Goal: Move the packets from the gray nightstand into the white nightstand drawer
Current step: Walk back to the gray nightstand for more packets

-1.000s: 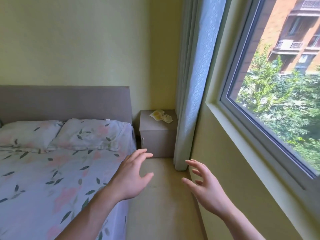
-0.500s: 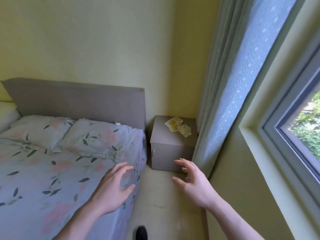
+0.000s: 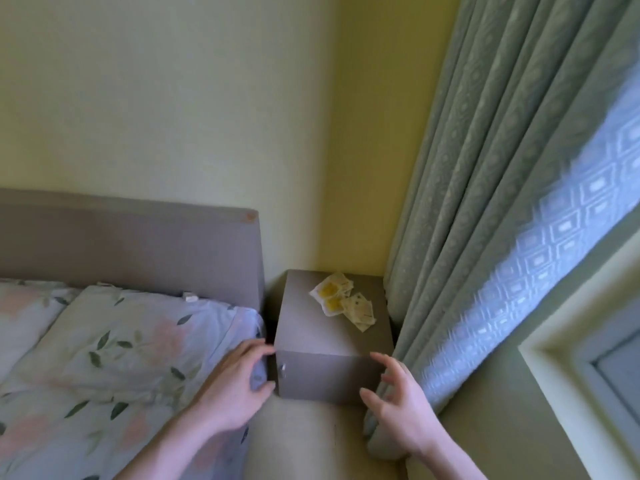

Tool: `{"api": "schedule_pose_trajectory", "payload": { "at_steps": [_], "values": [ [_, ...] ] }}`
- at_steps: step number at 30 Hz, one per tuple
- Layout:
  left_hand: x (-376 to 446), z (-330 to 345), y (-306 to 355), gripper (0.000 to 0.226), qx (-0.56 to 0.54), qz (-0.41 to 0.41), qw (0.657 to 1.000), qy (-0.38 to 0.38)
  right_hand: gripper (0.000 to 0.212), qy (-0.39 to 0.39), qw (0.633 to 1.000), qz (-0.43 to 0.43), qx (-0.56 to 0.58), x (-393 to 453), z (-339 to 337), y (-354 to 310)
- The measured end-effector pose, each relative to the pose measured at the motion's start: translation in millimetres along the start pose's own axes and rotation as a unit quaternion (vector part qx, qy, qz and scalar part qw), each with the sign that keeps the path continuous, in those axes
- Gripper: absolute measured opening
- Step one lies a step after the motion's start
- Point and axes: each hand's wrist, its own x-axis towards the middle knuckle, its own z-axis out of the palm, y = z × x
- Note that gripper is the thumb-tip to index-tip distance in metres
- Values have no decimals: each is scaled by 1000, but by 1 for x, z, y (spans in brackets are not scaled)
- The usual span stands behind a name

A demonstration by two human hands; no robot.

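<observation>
A gray nightstand (image 3: 311, 334) stands in the corner between the bed and the curtain. Several small packets (image 3: 341, 299), white and yellow, lie in a loose pile on the back right of its top. My left hand (image 3: 235, 386) hovers at the nightstand's front left corner, fingers spread and relaxed, holding nothing. My right hand (image 3: 398, 410) is in front of the nightstand's right front edge, fingers spread, also empty. Both hands are well short of the packets. The white nightstand is not in view.
A bed with a floral pillow (image 3: 121, 344) and a gray headboard (image 3: 131, 244) fills the left. A patterned curtain (image 3: 502, 209) hangs right beside the nightstand. A window frame (image 3: 588, 358) is at the far right. A narrow strip of floor (image 3: 304, 441) runs between bed and wall.
The view has come much closer to the gray nightstand and tilted down. Both hands have moved forward and now reach its front corners.
</observation>
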Motion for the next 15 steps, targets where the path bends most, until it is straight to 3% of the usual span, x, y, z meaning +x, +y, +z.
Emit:
{"api": "schedule_pose_trajectory", "payload": {
  "at_steps": [6, 15],
  "values": [
    [135, 17, 2, 58, -21, 26, 999, -33, 65, -2, 997, 73, 5, 113, -9, 24],
    [321, 72, -31, 60, -17, -63, 992, -110, 60, -42, 980, 193, -4, 321, -13, 85]
  ]
}}
